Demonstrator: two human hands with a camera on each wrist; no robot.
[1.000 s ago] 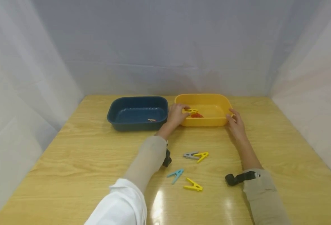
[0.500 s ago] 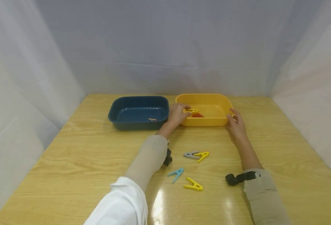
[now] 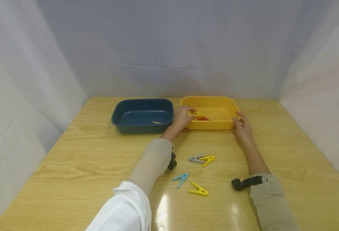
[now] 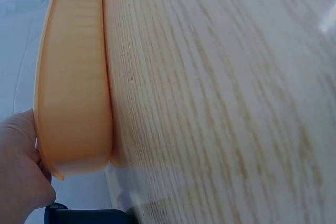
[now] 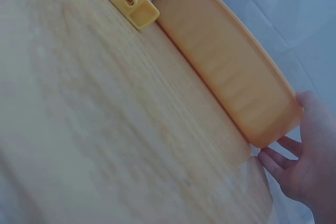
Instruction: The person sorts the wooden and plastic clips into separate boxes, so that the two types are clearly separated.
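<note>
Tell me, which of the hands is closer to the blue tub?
Left. The left hand is at the yellow tub's left end, right beside the blue tub. The right hand is at the yellow tub's far right end.

**Count of things on the worktop**

Two tubs are counted: one dark blue tub (image 3: 142, 115) and one yellow tub (image 3: 212, 123). Four clothes pegs lie loose on the worktop: one grey peg (image 3: 195, 158), one blue peg (image 3: 180, 178) and two yellow pegs (image 3: 208, 159) (image 3: 198, 190). One more yellow peg (image 3: 196, 113) is seen at the yellow tub, held by the left hand (image 3: 181, 118).
</note>
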